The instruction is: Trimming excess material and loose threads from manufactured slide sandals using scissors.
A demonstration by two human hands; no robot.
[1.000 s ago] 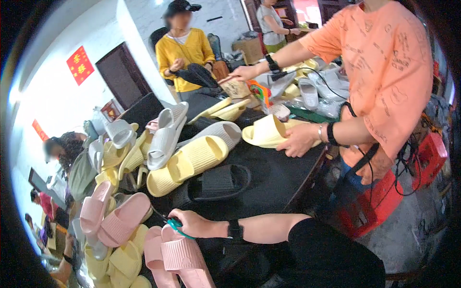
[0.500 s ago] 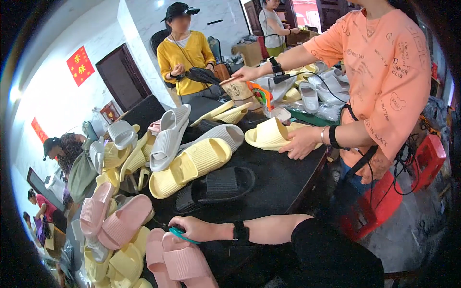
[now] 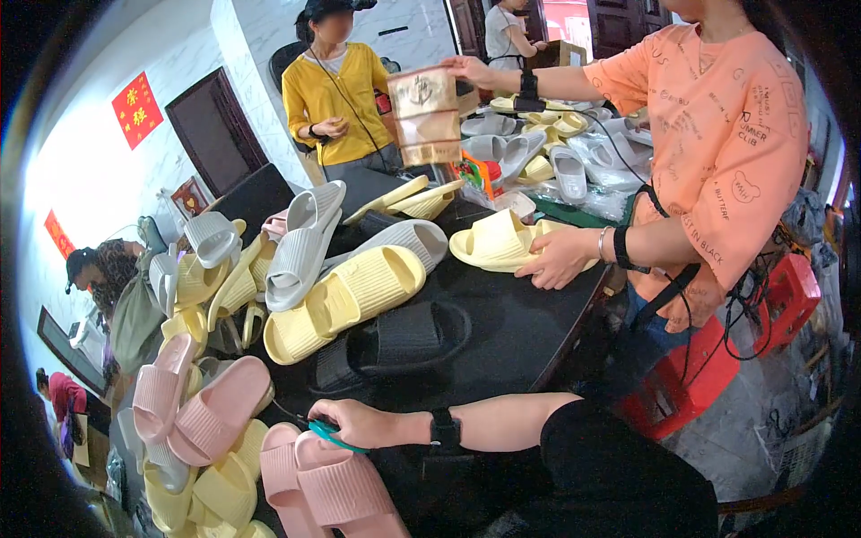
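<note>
My right hand (image 3: 348, 422) reaches in from the lower right, closed around a teal-handled tool (image 3: 334, 436). A thin dark tip juts left from the fingers; its exact kind is unclear. Directly below the hand is a pair of ribbed pink slippers (image 3: 345, 489), the tool's handle just over the toe end of one. Beyond my hand lie black slippers (image 3: 417, 336) on the black table (image 3: 502, 359), then a yellow pair (image 3: 350, 300). Left of it, pink slippers (image 3: 220, 412) rest among several yellow ones (image 3: 224, 491). My left hand is out of view.
Across the table, a co-worker in an orange shirt (image 3: 708, 170) holds a yellow slipper (image 3: 502, 240) and raises a brown printed bag (image 3: 424, 117). A person in yellow (image 3: 345, 103) stands behind. Grey slippers (image 3: 305, 247) pile at left; red stools (image 3: 686, 381) stand at right.
The co-worker in orange has lifted the brown bag off the far side of the table and holds it upright. My right hand keeps its grip beside the pink slippers; the view has shifted slightly.
</note>
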